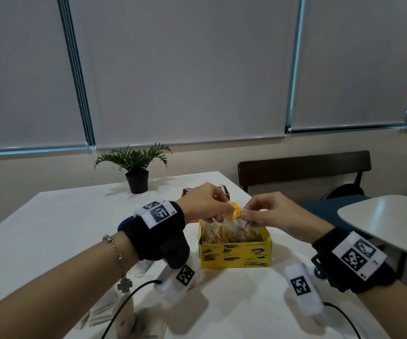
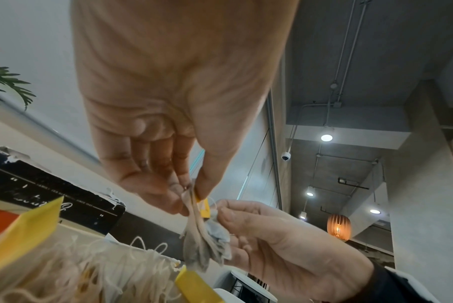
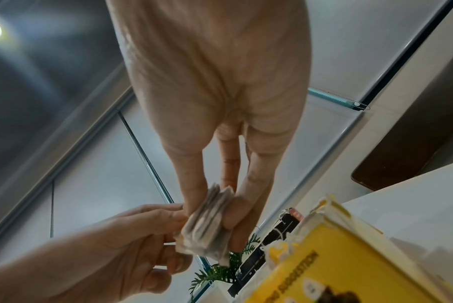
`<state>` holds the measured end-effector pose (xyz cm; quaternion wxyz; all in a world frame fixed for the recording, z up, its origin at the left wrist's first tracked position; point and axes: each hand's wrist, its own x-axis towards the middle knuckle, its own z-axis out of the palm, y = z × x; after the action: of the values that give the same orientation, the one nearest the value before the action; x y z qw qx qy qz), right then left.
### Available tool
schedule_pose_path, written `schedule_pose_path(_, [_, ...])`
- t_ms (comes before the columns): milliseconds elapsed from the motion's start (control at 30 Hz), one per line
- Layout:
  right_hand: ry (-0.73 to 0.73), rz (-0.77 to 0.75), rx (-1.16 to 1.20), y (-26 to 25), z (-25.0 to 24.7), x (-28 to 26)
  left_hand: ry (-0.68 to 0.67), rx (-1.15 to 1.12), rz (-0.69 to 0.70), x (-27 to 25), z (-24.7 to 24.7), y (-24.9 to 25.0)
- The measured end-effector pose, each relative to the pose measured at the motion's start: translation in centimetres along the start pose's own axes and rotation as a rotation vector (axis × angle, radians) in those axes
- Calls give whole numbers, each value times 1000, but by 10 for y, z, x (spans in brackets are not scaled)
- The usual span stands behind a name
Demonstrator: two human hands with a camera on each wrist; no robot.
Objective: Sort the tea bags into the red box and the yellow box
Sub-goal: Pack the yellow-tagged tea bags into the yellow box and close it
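On the white bench (image 1: 50,228), the yellow box (image 1: 235,255) sits open and stuffed with tea bags (image 1: 224,233). Above its rim at 12 o'clock, both hands meet. The right hand (image 1: 271,214) pinches a small bunch of tea bags (image 3: 207,223); the left hand (image 1: 204,201), at 9 o'clock of that bunch, pinches its yellow tag (image 1: 235,211).
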<state>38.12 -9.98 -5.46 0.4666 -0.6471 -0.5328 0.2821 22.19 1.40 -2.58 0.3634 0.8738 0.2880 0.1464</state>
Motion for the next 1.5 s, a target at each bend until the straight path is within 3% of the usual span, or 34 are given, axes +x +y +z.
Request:
schedule_pose_path(200, [50,11,-114,3,3,0,7,210,3,3,6,-1])
schedule_pose_path(433, [179,45,-439,12,14,8,-3,472,-5,8,24,-5])
schedule_pose_path(833, [15,61,-766,4,20,7,-3,651,5,9,47,-17])
schedule_pose_path(1067, [-197,74,-787,2,25,3,5,690,43,9,43,-14])
schedule_pose_path(1333, [-242,148,-778,1,25,2,2,751,84,7,44,-15])
schedule_pose_path(1500, [-303,81,-889,0,25,-1,-4,731,84,4,45,-16])
